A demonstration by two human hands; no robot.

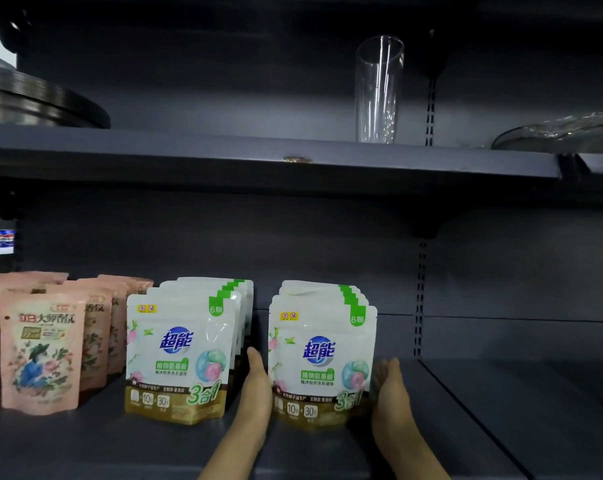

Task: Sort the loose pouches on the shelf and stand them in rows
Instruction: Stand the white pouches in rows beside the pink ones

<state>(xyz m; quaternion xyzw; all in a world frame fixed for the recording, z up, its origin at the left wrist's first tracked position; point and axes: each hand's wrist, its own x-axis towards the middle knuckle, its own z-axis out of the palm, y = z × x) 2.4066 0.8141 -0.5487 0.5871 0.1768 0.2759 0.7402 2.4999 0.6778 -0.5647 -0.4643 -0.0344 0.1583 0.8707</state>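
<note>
Two rows of white pouches stood upright on the lower shelf [85, 441], the left white row [179, 355] just beside a group of pink pouches [40, 351], the right white row [322, 365] set apart by a gap. The left hand [257, 389] lay in that gap, fingers straight against the right row's left edge; the right hand [390, 393] lay flat-fingered against its right edge, so the row sat between both palms. One clear glass [378, 90] stood on the upper shelf [224, 150].

Your left hand [257, 386] and right hand [390, 389] press flat against either side of the right row of white pouches [322, 358], upright near the shelf's [466, 410] front edge.
</note>
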